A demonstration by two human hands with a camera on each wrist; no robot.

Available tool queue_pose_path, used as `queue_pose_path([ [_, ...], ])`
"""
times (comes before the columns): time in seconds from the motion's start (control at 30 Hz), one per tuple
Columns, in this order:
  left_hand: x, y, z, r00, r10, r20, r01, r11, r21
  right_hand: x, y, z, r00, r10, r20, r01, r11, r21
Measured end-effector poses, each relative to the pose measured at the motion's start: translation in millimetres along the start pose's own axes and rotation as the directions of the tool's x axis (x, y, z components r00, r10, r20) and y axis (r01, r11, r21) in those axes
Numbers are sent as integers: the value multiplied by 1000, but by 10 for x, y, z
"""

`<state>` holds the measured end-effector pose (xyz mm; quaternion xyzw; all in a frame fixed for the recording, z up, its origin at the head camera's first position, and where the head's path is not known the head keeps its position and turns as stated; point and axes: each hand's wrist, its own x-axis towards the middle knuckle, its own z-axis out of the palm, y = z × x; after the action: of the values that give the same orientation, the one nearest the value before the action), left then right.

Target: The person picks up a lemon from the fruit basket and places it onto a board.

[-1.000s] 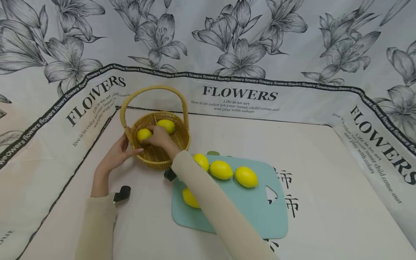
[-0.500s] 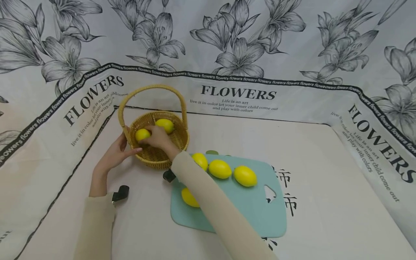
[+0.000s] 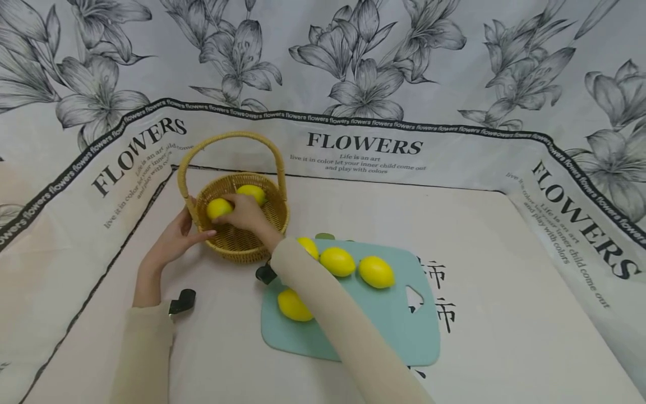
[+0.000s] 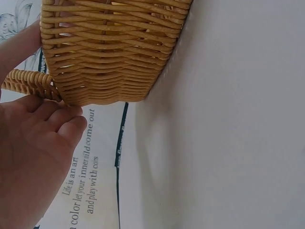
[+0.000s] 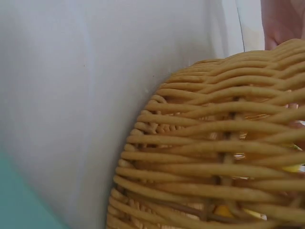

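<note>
A wicker basket point(image 3: 247, 257) with a tall arched handle stands at the left of the table. My left hand point(image 3: 170, 241) holds its left side, thumb along the rim; in the left wrist view, the fingers of that hand point(image 4: 35, 152) lie against the basket wall point(image 4: 109, 57) by the handle's base. Inside the basket, my right hand point(image 3: 244, 213) grips a lemon point(image 3: 218, 209) near the left wall. Another lemon point(image 3: 252, 194) lies behind that hand. The basket's weave point(image 5: 205, 157) hides most of the right hand in the right wrist view.
Right of the basket lies a light blue cutting board point(image 3: 388, 325) bearing several lemons point(image 3: 337, 262), partly covered by the right sleeve point(image 3: 333, 314). A green thing point(image 3: 324, 236) peeks out behind the board. Flower-printed cloth point(image 3: 363, 84) rises behind and beside the table.
The whole scene has shifted slightly left in the head view. Both hands keep their places at the basket, and the right hand stays on the same lemon.
</note>
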<state>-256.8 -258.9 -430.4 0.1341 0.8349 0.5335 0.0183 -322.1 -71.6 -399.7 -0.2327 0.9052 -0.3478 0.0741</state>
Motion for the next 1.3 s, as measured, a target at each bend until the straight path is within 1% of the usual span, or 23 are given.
queue_pose_path([
  [0.17, -18, 19, 1, 1000, -12, 5, 12, 1000, 12, -64, -39, -62, 1000, -8, 0, 8, 1000, 1],
  [0.43, -39, 123, 10, 999, -33, 1, 33, 999, 19, -187, -82, -160, 999, -51, -3, 51, 999, -14],
  [0.57, -31, 94, 10, 1000, -29, -1, 29, 999, 21, -272, -108, -231, 996, -85, -4, 85, 996, -10],
  [0.7, -19, 39, 2, 1000, -16, 5, 16, 1000, 19, -365, -124, -310, 993, -119, -15, 119, 993, 24],
  [0.9, -29, 15, -1, 999, -32, 9, 32, 999, 24, -504, -166, -419, 984, -173, -46, 174, 984, 24],
  [0.97, -33, 13, 1, 999, -32, 7, 31, 999, 23, -562, -190, -457, 982, -180, -55, 181, 983, 15],
  [1.13, -40, 34, 4, 1000, -7, 10, 7, 1000, 10, -727, -218, -565, 973, -214, -85, 216, 976, 18],
  [1.2, -42, 42, 2, 1000, -5, 10, 5, 1000, 12, -805, -208, -611, 970, -225, -90, 229, 973, 39],
  [1.3, -46, 51, -4, 1000, -21, 5, 21, 999, 25, -933, -182, -673, 971, -223, -85, 230, 969, 86],
])
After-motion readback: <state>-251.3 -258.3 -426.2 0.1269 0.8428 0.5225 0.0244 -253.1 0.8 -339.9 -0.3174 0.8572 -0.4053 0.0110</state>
